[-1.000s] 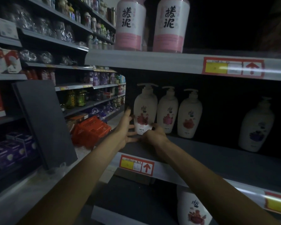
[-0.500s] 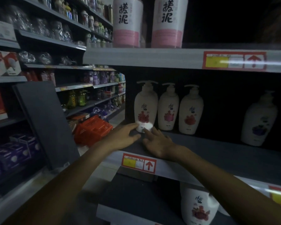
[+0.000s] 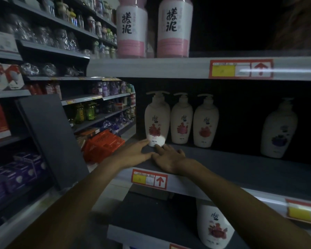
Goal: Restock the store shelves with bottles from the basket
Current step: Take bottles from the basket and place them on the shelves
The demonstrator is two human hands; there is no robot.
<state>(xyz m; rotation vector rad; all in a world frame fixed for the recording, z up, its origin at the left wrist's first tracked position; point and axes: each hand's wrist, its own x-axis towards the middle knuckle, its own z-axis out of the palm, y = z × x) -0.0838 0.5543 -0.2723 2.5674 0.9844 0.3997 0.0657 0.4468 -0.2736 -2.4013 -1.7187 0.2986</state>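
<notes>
Fingers (image 3: 144, 143) of left hand (image 3: 133, 153) & right hand (image 3: 169, 159) flat, holding nothing, tips at pump bottle (image 3: 157, 121) base; prob heavy, slick, so I'd grip mid-body.

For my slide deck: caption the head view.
Left hand and right hand lie flat on the shelf, fingertips at the leftmost pump bottle.

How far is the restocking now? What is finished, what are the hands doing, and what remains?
Looks done: three red-flower bottles stand in a row on the middle shelf. In hand: nothing gripped; left hand and right hand lie flat, fingertips at the base of the leftmost bottle. Left: a wide gap before the purple-flower bottle; what the orange basket holds cannot be seen.
</notes>
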